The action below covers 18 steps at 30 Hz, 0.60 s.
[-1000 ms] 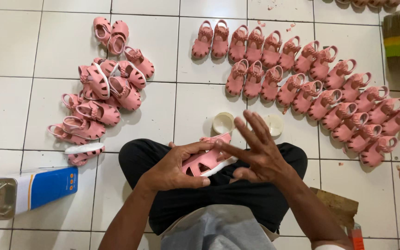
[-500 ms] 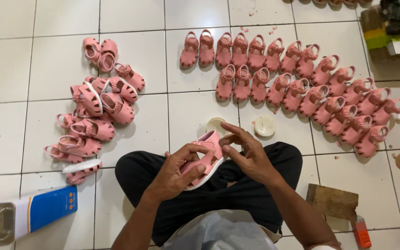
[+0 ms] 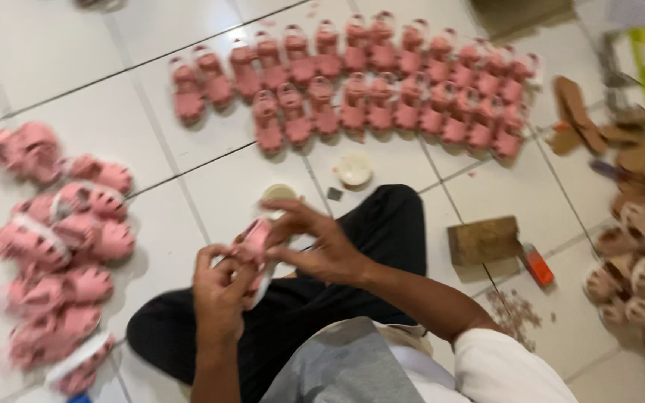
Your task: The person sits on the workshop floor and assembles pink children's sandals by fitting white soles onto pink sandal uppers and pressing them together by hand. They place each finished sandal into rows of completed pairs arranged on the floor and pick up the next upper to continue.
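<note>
Seen from above, slightly blurred: seated cross-legged on a white tiled floor [image 3: 151,119], black trousers, lap in the lower middle of view. One small pink sandal [image 3: 251,250] held over the lap between both hands, long axis running up and to the right, away from the body. Left hand [image 3: 218,298] wrapped around the near, lower end, fingers curled shut on it. Right hand [image 3: 322,242] reaching in from the right, fingers bent over the far, upper end, partly closed, pinching or pressing there; exact grip hard to tell through blur. Both hands touching the sandal, left underneath, right on top.

Two neat rows of pink sandals [image 3: 367,89] toward the far edge of the floor. Loose heap of pink sandals [image 3: 61,246] along the left edge. Two small round pots [image 3: 354,169] just beyond the knees. Wooden block [image 3: 484,240] on the right, brown soles [image 3: 636,254] near the right edge.
</note>
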Tool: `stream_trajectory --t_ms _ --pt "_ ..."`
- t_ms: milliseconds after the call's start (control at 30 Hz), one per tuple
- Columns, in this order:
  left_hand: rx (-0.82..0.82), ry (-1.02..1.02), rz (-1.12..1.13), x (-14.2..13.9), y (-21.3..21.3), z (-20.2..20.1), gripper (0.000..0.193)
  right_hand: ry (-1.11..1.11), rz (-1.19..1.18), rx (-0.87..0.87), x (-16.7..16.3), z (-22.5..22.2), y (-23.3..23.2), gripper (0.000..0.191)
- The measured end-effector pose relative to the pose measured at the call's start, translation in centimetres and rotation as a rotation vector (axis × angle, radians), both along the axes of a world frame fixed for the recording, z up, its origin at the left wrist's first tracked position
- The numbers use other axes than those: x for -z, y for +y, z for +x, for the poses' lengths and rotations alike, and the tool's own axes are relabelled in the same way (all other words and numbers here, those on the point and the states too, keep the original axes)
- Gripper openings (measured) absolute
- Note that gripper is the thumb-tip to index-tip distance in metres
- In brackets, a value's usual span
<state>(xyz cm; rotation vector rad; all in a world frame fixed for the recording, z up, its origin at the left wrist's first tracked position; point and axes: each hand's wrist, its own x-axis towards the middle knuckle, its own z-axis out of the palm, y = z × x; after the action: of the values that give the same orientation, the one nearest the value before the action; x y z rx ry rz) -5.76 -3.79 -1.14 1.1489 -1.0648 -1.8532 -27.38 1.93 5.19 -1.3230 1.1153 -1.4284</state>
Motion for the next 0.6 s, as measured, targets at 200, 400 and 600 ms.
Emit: stream_trajectory --t_ms 200,400,600 --pt "0.079 0.382 -0.131 -1.9 0.0 0.2 0.084 -0.011 -0.162 0.019 -0.3 -0.1 0.3 0.064" --pt "0.035 0.405 -0.031 -1.7 -1.5 0.3 0.101 0.188 -0.272 0.188 -0.4 -0.1 0.4 0.052" --pt "0.157 0.222 -0.245 -0.6 -4.9 2.8 0.095 -0.130 0.086 -0.097 0.1 -2.4 -1.8 0.079"
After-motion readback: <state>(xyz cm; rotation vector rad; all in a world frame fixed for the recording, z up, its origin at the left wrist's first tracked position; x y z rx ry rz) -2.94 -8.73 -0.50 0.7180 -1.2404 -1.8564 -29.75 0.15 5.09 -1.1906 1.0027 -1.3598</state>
